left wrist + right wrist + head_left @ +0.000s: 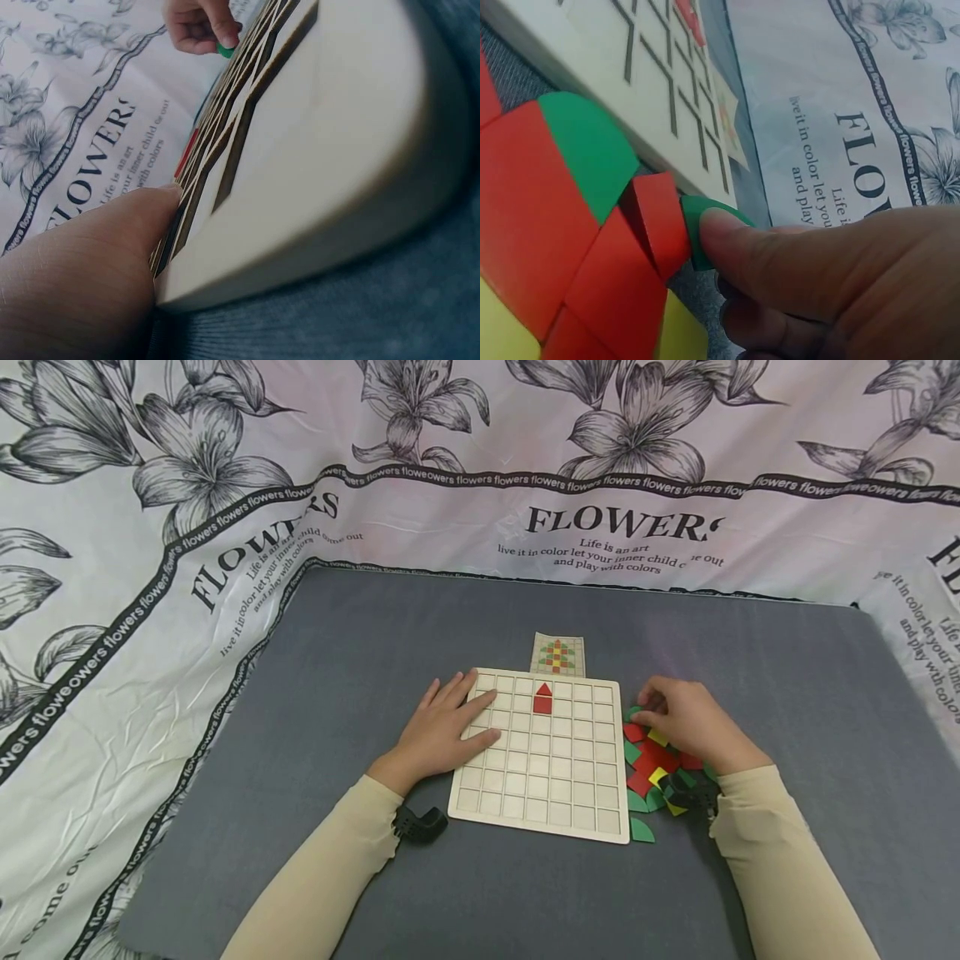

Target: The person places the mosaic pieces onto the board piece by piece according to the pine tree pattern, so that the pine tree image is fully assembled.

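A pale wooden grid board (538, 765) lies on the dark grey surface in the head view. In its top row sits a red triangle (543, 690), with a red square (542, 705) directly below. My left hand (435, 731) rests on the board's upper left edge, fingers spread and thumb across the grid. Right of the board, my right hand (693, 718) pinches a green rounded piece (692, 223) between thumb and fingers at the pile's far end. Red, green and yellow flat pieces (656, 762) overlap in that pile, partly hidden beneath the hand and wrist.
Behind the board's far edge, a small pattern card (572, 669) shows a coloured design. White flower-printed cloth (465, 518) borders the grey mat (420, 618). One loose green piece (642, 831) lies by the board's lower right corner.
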Motion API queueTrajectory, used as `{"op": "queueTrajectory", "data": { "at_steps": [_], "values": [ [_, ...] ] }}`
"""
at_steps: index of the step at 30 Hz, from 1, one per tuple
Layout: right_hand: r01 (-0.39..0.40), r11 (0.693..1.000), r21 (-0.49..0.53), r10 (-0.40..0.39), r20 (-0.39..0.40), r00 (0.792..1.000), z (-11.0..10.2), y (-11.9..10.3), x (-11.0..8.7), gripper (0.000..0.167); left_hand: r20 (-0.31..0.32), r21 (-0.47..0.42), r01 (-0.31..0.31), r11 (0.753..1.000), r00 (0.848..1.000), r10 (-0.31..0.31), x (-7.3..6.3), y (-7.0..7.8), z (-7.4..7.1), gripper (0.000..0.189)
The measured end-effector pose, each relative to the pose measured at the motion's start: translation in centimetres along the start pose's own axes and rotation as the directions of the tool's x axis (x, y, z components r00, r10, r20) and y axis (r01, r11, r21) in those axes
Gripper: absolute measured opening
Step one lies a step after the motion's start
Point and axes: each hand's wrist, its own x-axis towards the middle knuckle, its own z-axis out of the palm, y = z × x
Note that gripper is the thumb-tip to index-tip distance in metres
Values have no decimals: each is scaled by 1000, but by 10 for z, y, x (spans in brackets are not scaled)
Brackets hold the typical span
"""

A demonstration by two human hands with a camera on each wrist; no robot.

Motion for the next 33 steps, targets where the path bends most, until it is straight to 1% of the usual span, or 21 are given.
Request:
{"op": "queueTrajectory", "data": {
  "at_steps": [6,11,17,25,30,33],
  "values": [
    [31,999,12,-30,-21,999,-2,-3,1,12,6,11,4,1000,1000,-5,0,-1,0,72],
    [37,999,22,-36,-48,998,-3,-13,6,9,6,9,7,1000,1000,-7,0,0,-1,71],
    [55,996,68,-54,-23,998,-1,-31,15,8,1,6,3,1000,1000,-3,0,1,-1,71],
    [98,990,103,-97,-14,995,13,-52,32,7,6,2,1,1000,1000,-1,-1,1,-2,71],
    [152,982,112,-153,-2,988,25,-61,45,8,-2,3,-4,1000,1000,4,-1,-1,-1,71],
    [170,977,126,-172,5,985,31,-66,51,8,-2,1,-6,1000,1000,6,-1,-1,-1,71]
  ]
}}
